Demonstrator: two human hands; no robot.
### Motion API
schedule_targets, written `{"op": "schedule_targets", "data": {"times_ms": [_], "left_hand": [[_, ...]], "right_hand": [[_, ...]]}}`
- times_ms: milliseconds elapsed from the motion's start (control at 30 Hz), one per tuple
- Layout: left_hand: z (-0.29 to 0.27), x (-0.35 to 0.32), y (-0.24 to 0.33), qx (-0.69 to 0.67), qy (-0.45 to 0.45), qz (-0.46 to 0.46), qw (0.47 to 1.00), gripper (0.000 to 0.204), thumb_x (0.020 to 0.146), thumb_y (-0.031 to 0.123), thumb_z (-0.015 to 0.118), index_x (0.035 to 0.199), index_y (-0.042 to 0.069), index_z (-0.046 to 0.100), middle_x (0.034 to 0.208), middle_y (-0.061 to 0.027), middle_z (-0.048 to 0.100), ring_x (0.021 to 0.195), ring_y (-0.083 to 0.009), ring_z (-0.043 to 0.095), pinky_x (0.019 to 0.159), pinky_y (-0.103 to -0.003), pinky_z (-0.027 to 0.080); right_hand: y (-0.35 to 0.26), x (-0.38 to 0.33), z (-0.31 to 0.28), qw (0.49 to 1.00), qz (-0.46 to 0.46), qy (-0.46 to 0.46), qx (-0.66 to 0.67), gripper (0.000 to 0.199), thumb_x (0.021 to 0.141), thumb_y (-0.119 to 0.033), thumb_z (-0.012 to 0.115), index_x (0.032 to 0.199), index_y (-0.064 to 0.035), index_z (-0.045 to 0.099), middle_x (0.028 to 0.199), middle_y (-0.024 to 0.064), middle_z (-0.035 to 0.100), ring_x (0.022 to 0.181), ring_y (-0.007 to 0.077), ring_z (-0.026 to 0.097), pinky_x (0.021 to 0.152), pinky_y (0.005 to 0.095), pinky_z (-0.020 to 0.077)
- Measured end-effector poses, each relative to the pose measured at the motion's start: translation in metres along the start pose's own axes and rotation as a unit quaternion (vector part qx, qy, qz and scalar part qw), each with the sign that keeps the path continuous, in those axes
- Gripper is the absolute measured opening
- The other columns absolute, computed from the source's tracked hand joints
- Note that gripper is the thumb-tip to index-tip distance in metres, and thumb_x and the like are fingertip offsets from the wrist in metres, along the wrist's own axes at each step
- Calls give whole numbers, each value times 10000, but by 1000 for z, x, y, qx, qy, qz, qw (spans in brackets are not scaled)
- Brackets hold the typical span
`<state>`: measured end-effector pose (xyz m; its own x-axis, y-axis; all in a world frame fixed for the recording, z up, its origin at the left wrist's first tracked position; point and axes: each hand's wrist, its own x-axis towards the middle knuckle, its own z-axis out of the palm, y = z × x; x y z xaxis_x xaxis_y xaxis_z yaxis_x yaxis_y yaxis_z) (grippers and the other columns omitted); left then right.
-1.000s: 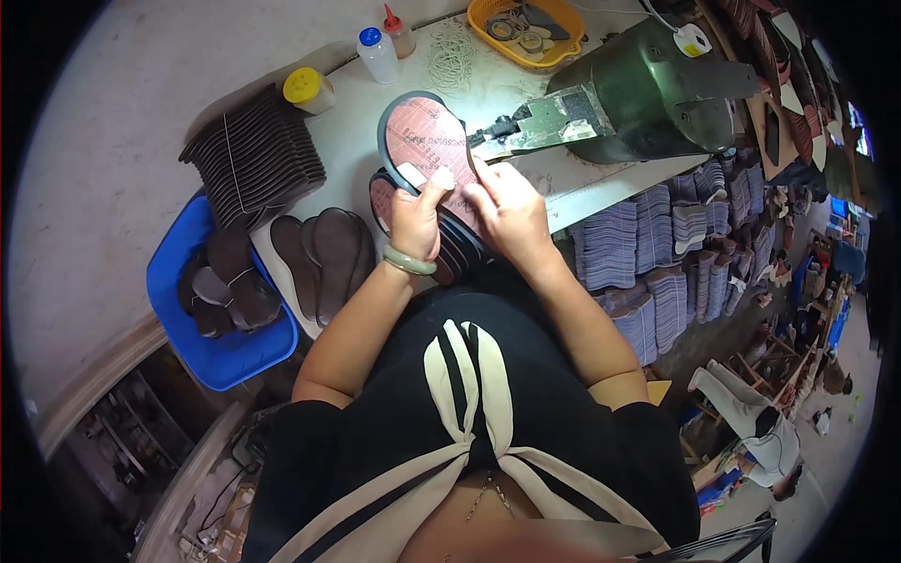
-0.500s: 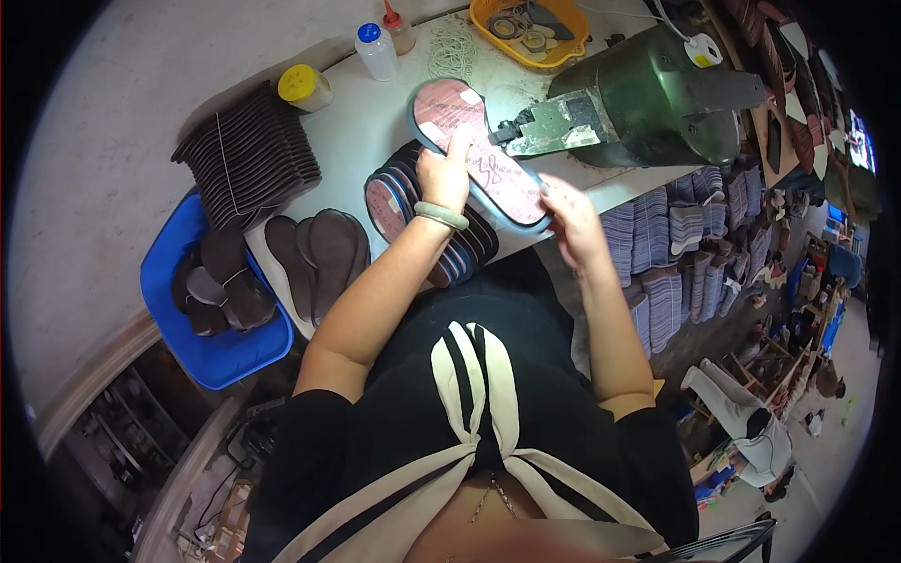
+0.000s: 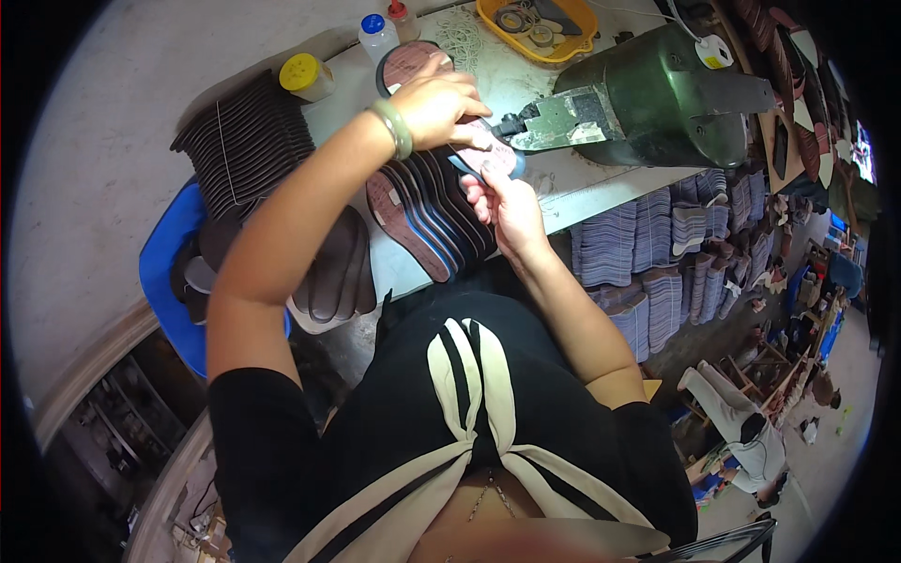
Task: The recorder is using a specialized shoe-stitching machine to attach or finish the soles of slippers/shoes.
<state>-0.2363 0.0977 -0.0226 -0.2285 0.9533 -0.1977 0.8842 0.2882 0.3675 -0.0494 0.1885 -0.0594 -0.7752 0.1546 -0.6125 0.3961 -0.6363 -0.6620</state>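
Observation:
My left hand (image 3: 441, 105), with a green bangle at the wrist, presses down on a reddish shoe insole (image 3: 413, 64) lying on the grey workbench (image 3: 554, 192). My right hand (image 3: 507, 202) grips the near end of that same insole, right by the nose of a green machine (image 3: 657, 94). Just below my hands lies a fanned stack of insoles with blue edges (image 3: 427, 211).
A blue crate (image 3: 164, 272) with dark soles sits at the left, beside two dark sole stacks (image 3: 244, 141). A yellow-capped jar (image 3: 302, 75), two bottles (image 3: 377, 33) and a yellow tray (image 3: 540, 23) stand at the back. Bundled insoles (image 3: 657, 253) fill shelves at the right.
My left hand has slid the reddish insole further away across the bench. My right hand has come in from the right to grip its near end by the machine.

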Motion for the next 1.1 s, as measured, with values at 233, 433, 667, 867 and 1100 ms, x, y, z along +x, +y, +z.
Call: {"op": "schedule_targets", "data": {"times_ms": [233,433,667,867,1100], "left_hand": [[-24,14,-1,-161,-159,-91,970,326,844,264,606,1130,110,635,911,-87,686,769,-189,644,739,-314,496],[13,1,-6,-400,-135,-178,889,318,862,142,597,1169,56,599,806,-20,649,659,-78,551,604,-219,472],[22,-15,19,-323,-36,-209,922,379,880,135,554,1251,65,529,914,-53,659,776,-124,578,750,-269,475],[40,-22,29,-423,24,-229,876,381,852,97,558,1227,36,528,994,-87,643,855,-138,579,797,-263,466],[49,-22,43,-476,44,-332,813,504,828,187,579,1281,9,450,915,-144,647,679,-168,622,658,-291,491]], "right_hand": [[-11,9,3,1000,12,-1,-21,340,928,-268,515,848,45,619,604,10,566,416,45,419,382,164,300],[-25,15,-13,989,-8,-33,-143,364,918,-272,528,780,51,621,554,32,569,381,58,420,373,188,317],[-34,17,-21,973,-54,-40,-223,326,909,-261,521,741,2,615,593,64,613,410,73,457,388,198,320],[-27,17,-17,968,-79,2,-239,322,912,-254,518,736,-2,615,583,59,607,419,79,481,396,205,340],[-26,0,-24,946,-149,14,-286,301,906,-221,543,722,9,607,607,32,570,503,74,482,467,247,377]]}}
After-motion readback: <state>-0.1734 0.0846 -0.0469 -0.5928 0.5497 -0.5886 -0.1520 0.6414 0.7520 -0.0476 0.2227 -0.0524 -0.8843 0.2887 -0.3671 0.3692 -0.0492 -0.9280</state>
